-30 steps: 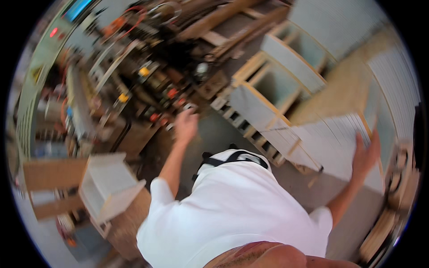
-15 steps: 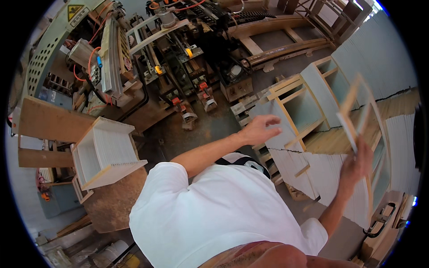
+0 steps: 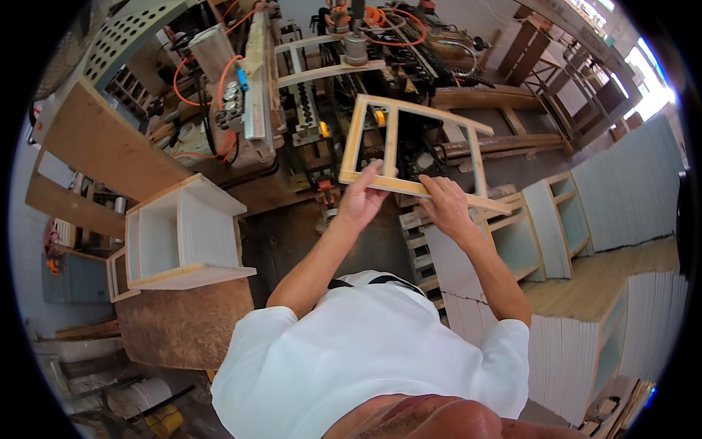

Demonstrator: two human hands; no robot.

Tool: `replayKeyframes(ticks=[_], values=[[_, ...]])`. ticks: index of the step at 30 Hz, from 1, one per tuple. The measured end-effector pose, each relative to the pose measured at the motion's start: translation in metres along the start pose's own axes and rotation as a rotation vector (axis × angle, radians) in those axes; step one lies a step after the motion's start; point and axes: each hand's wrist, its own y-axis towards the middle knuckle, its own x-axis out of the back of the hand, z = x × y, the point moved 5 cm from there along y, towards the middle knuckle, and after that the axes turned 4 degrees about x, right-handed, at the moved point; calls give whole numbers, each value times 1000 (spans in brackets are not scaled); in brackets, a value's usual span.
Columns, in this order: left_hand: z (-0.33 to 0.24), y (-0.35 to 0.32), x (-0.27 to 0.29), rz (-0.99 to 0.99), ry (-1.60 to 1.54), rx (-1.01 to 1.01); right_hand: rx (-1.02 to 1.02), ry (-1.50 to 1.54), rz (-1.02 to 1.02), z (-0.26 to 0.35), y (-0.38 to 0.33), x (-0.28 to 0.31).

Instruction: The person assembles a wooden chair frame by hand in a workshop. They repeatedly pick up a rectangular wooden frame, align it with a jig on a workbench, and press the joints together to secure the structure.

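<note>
Wooden frame (image 3: 417, 143) held up by its lower rail: left hand (image 3: 362, 197) and right hand (image 3: 446, 205) both gripped on it. Machine (image 3: 351, 58) behind frame; white cabinet (image 3: 183, 234) well left.

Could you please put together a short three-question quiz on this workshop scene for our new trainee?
1. True or false: both hands grip the wooden frame along its lower rail.
2. Multiple choice: the white open-fronted cabinet box stands (A) on the person's left, (B) on the person's right, (C) behind the machine.
3. Short answer: what stands stacked on edge along the person's right side?

Key
1. True: the left hand and right hand both hold the frame's lower rail, lifted in front of the machine.
2. A.
3. Rows of flat white panels.
</note>
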Motion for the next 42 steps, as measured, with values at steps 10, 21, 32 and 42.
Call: replayKeyframes(ticks=[10, 21, 32, 42], values=[[-122, 70, 111, -206, 6, -340, 224, 202, -50, -50, 116, -104], [-171, 110, 141, -353, -10, -437, 364, 253, 68, -84, 182, -170], [-162, 90, 130, -421, 50, -437, 425, 298, 147, -88, 192, -153], [-160, 101, 129, -385, 46, -475, 386, 366, 169, -113, 209, -170]])
